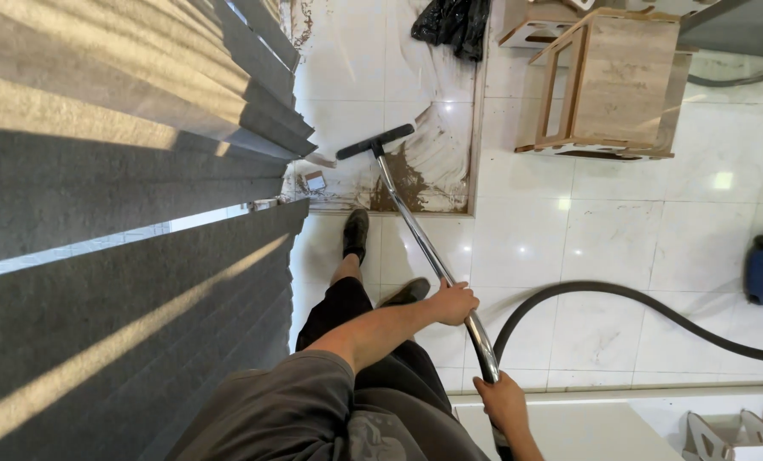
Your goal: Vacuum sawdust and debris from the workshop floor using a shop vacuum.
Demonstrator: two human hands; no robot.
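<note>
While the metal wand (424,239) is being gripped by the left hand (451,303) and right hand (503,401), the floor nozzle (375,142) is best being kept flat toward 12 o'clock over the dirt patch (411,183).

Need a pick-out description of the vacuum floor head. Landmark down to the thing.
Start at the grey ribbed wall panels on the left. Beyond their far edge lies a muddy patch of white floor tile. The vacuum floor head is the flat black bar there, capping the shiny metal tube.
</note>
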